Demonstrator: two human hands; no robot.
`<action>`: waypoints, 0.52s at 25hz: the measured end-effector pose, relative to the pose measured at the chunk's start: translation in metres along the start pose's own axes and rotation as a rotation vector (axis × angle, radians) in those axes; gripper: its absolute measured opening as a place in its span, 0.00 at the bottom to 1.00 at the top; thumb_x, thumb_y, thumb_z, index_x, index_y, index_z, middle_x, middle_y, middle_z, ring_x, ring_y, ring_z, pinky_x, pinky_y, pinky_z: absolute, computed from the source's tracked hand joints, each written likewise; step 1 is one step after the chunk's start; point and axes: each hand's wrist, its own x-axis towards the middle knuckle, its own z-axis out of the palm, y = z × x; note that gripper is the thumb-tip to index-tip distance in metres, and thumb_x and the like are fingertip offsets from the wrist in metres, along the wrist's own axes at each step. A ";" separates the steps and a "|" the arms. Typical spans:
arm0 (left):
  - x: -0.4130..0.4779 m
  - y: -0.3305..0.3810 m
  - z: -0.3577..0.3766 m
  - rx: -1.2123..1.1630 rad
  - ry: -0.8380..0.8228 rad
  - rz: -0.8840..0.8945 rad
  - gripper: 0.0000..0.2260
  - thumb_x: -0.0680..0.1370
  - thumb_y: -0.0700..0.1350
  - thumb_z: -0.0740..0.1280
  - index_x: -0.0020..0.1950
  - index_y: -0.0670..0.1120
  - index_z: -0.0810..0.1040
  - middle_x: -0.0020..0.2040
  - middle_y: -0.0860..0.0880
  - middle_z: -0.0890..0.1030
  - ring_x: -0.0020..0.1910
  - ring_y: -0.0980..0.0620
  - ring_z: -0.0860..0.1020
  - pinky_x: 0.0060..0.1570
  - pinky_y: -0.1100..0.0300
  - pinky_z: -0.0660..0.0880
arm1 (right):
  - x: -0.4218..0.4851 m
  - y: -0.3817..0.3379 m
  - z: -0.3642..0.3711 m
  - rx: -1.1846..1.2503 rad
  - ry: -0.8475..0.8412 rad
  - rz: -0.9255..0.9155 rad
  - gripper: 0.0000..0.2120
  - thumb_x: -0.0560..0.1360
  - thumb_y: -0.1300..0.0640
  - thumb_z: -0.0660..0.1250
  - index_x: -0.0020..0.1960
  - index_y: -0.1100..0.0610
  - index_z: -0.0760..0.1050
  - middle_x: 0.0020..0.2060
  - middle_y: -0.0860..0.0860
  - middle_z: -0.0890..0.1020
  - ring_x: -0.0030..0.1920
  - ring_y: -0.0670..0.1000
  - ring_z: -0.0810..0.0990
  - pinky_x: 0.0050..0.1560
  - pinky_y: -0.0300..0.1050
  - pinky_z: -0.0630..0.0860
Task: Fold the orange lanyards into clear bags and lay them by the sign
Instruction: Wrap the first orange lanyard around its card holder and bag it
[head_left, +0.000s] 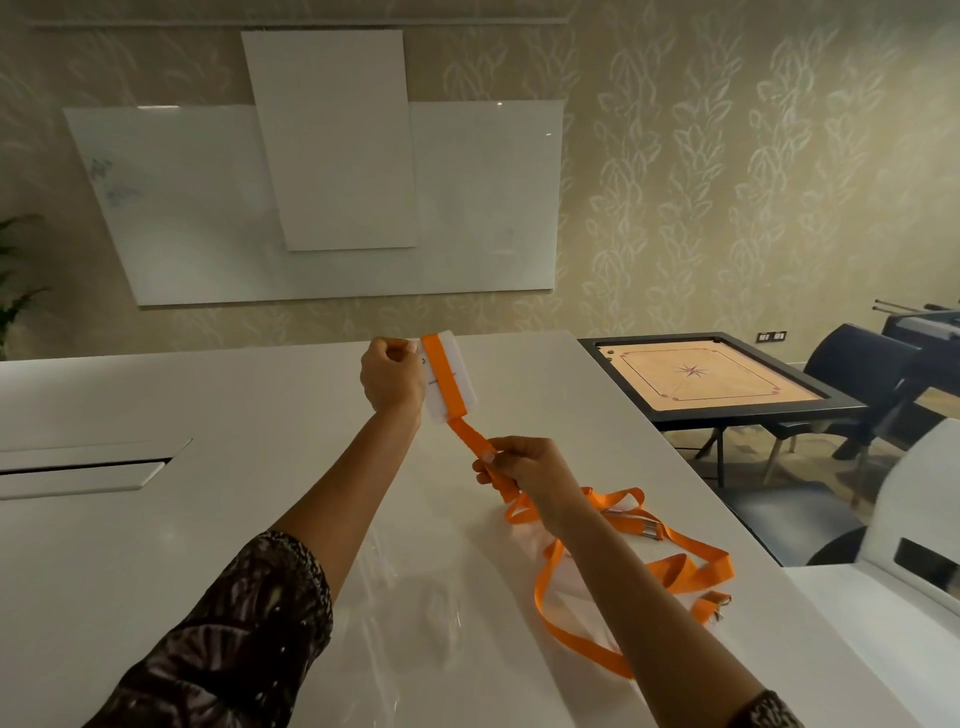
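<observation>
My left hand (390, 379) holds a small white card (458, 374) upright above the white table (156, 519). An orange lanyard strap (443, 382) is wrapped lengthwise over that card. My right hand (522, 465) pinches the same strap just below the card, pulling it taut. The remaining length of the orange lanyards (644, 561) lies in loose loops on the table at the right, with metal clips showing. Clear plastic bags (415, 597) lie flat on the table between my forearms, hard to make out.
A recessed cable hatch (88, 470) sits in the table at the left. A carrom board (701, 379) on a stand is beyond the table's right edge, with dark chairs (857, 374) behind. A white chair back (919, 519) stands at the right. Whiteboards (332, 197) hang on the wall.
</observation>
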 end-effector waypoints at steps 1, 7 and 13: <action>0.001 -0.002 -0.002 0.032 0.008 0.024 0.04 0.79 0.44 0.65 0.47 0.45 0.75 0.47 0.47 0.79 0.48 0.48 0.79 0.47 0.57 0.76 | 0.001 -0.003 -0.002 0.021 -0.005 -0.010 0.10 0.78 0.63 0.64 0.58 0.58 0.78 0.42 0.53 0.86 0.41 0.49 0.85 0.45 0.39 0.80; -0.011 -0.020 -0.003 0.126 -0.046 0.108 0.02 0.79 0.43 0.66 0.47 0.45 0.75 0.47 0.46 0.80 0.45 0.51 0.77 0.43 0.59 0.73 | 0.012 -0.033 -0.006 0.131 -0.065 -0.119 0.10 0.78 0.67 0.62 0.52 0.60 0.81 0.44 0.55 0.85 0.43 0.51 0.85 0.44 0.38 0.81; -0.019 -0.021 -0.002 0.152 -0.180 0.183 0.03 0.78 0.42 0.66 0.50 0.42 0.77 0.47 0.46 0.80 0.46 0.52 0.77 0.45 0.61 0.74 | 0.026 -0.051 -0.011 -0.267 -0.046 -0.249 0.14 0.76 0.68 0.63 0.58 0.59 0.80 0.53 0.54 0.84 0.54 0.50 0.81 0.58 0.40 0.75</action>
